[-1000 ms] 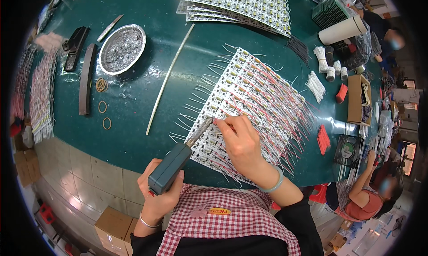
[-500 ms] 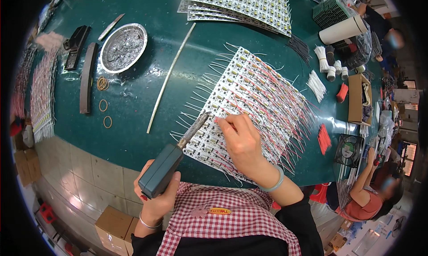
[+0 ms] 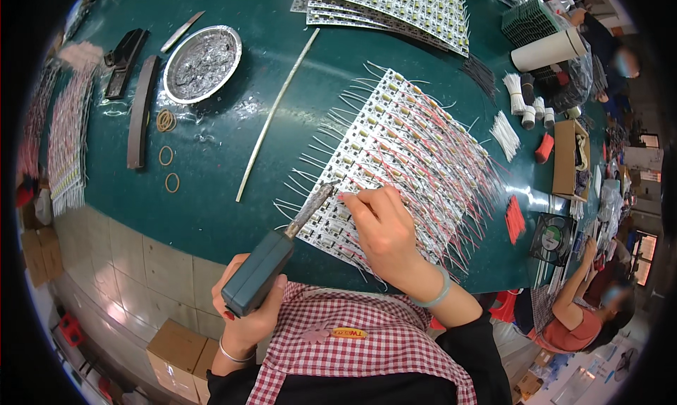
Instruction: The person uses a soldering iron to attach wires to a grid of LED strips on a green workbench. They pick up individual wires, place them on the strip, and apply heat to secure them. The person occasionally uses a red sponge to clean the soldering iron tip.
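My left hand (image 3: 247, 313) grips a soldering iron (image 3: 271, 260) by its dark teal handle, its metal tip touching the near edge of a white circuit panel (image 3: 402, 151). That panel lies on the green table (image 3: 233, 215), covered with small components and red and white wires sticking out of its sides. My right hand (image 3: 381, 232) rests on the panel's near corner, fingers pinched on a red wire (image 3: 345, 195) just beside the iron's tip.
A round metal dish (image 3: 201, 61) of solder dross sits far left, with dark bars (image 3: 141, 109), rubber bands (image 3: 169, 151) and a long thin rod (image 3: 275, 116). More panels (image 3: 395, 7) lie at the back. Wire bundles (image 3: 504, 133), a cardboard box (image 3: 568, 158) and another seated person (image 3: 585, 306) are right.
The soldering iron's tip has stayed at the panel's near edge while my left hand shifted the handle slightly. My right hand remains on the panel with small finger movements.
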Demonstrator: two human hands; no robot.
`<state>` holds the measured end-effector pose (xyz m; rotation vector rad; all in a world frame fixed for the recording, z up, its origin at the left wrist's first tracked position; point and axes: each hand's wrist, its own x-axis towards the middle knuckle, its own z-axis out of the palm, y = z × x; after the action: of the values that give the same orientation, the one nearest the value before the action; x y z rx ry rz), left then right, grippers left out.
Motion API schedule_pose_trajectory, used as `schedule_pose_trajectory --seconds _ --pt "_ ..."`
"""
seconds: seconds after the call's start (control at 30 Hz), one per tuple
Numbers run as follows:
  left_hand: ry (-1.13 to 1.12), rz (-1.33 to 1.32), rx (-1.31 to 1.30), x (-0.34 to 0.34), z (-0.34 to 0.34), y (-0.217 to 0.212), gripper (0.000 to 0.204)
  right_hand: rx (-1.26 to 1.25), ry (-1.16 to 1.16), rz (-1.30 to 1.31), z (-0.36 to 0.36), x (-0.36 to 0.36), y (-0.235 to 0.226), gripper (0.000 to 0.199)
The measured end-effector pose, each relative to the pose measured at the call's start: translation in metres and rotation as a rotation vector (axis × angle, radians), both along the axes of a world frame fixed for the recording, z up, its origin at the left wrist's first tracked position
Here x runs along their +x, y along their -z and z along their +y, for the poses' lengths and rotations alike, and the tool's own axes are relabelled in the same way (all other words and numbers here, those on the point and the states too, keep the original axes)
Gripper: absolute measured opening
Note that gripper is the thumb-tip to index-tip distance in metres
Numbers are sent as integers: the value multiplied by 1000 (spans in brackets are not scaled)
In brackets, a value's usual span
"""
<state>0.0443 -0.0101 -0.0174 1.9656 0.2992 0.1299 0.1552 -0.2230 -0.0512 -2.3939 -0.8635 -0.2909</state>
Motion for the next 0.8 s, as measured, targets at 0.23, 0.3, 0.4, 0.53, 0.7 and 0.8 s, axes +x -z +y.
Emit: schedule_pose_trajectory --seconds 0.23,0.3,0.4,0.53,0.7,0.8 --pt "-18 -19 -24 -5 -2 8 19 -14 6 38 2 -1 1 35" --pt "-15 -13 -31 -4 -2 9 18 -16 13 36 2 -2 2 34" --pt "-16 -6 -22 -2 -4 9 17 -16 18 40 2 -2 2 34" --pt "-13 9 1 -1 -4 7 16 -22 24 40 1 -2 3 33" --pt "28 -27 77 -1 -2 3 16 -24 10 20 4 -1 2 33" --pt "24 -62 46 -1 -2 5 16 -38 13 22 3 -2 3 33"
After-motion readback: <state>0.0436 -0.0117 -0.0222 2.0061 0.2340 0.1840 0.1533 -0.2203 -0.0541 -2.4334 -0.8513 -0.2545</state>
